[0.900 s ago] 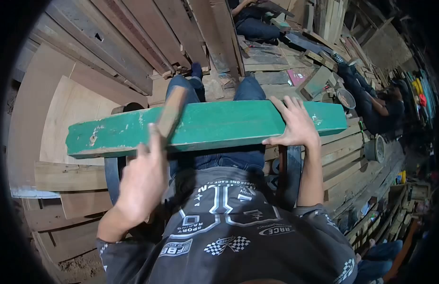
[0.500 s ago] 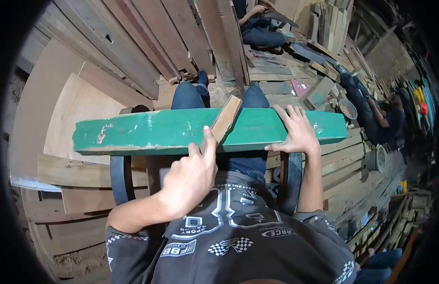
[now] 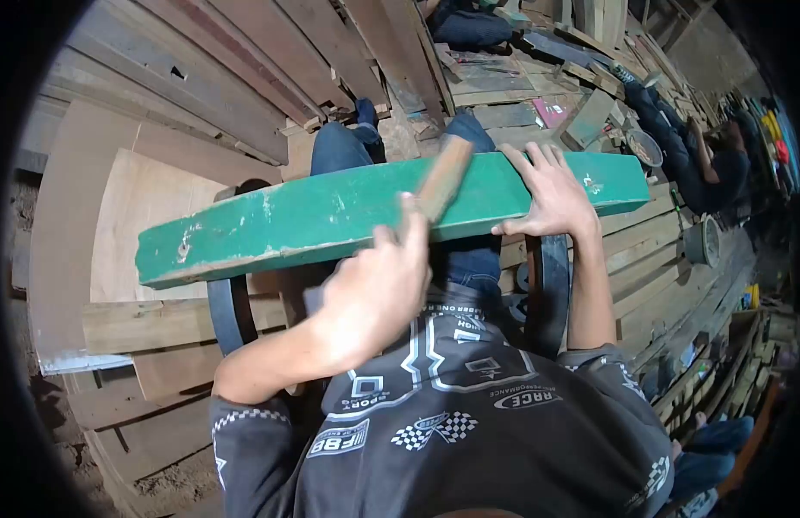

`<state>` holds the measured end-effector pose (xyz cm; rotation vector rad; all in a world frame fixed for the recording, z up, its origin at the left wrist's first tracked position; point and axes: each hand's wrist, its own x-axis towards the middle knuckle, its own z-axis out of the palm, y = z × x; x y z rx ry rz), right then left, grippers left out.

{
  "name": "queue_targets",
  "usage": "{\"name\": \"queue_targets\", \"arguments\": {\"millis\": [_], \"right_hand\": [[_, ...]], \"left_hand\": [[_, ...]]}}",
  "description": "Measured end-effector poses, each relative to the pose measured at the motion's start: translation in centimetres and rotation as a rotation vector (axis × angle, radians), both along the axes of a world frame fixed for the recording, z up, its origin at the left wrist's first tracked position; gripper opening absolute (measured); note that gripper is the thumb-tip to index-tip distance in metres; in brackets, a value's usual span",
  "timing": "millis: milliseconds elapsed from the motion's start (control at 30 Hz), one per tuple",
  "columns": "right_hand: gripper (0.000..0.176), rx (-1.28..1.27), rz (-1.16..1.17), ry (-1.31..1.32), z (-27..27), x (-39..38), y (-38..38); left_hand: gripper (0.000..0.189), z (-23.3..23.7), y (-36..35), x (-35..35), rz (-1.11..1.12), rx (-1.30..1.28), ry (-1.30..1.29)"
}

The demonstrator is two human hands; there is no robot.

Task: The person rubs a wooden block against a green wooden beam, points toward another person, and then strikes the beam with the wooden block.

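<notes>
A long, thick green-painted board (image 3: 305, 211) with chipped edges lies across the view in front of my body. My left hand (image 3: 378, 276) grips the lower end of a small wooden block (image 3: 445, 177), its index finger stretched along it. The block lies slantwise over the board's upper face and is blurred by motion. My right hand (image 3: 551, 190) is clamped on the board near its right end, fingers over the top and thumb at the near edge. Part of the board under that hand is hidden.
Dark curved supports (image 3: 234, 315) stand under the board at both sides. Long planks (image 3: 236, 65) lean at the upper left, and pale wooden sheets (image 3: 150, 233) lie left. A co-worker (image 3: 724, 160) sits at the right near a bucket (image 3: 700, 242). Another person's legs (image 3: 469, 28) show at the top.
The wooden block and my left hand have moved right and farther up the view. The board now slants, its right end higher. My right hand keeps its hold on it.
</notes>
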<state>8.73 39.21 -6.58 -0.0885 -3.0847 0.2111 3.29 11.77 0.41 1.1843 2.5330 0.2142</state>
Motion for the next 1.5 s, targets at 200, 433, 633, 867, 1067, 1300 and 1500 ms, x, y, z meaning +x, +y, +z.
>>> {"name": "queue_targets", "arguments": {"millis": [200, 433, 633, 867, 1067, 1300, 1500], "right_hand": [[0.117, -0.014, 0.030, 0.029, -0.6, -0.2, 0.6], [0.113, -0.064, 0.034, 0.049, -0.4, 0.1, 0.8], [0.072, -0.470, 0.340, 0.531, 2.9, 0.6, 0.7], [0.036, -0.871, 0.981, 1.195, 12.1, 4.1, -7.9], [0.026, -0.847, 0.868, 1.073, 15.0, 6.7, -10.7], [0.028, -0.870, 0.439, 0.805, 18.4, 9.1, -13.1], [0.039, -0.861, 0.102, 0.638, 21.2, 10.4, -14.9]], "left_hand": [[0.065, 0.9, -3.6, -0.1, 0.174, -0.097, 0.038], [0.060, 1.1, -12.6, -3.1, 0.487, -0.183, 0.218], [0.061, 1.0, -12.9, -2.2, 0.476, -0.189, 0.299], [0.064, 0.6, -12.8, -2.5, 0.505, -0.159, 0.256], [0.063, 0.8, -12.6, -2.5, 0.542, -0.130, 0.207], [0.062, 0.5, -12.8, -2.4, 0.538, -0.108, 0.218], [0.056, 0.8, -12.3, -2.2, 0.577, -0.084, 0.185]]}}
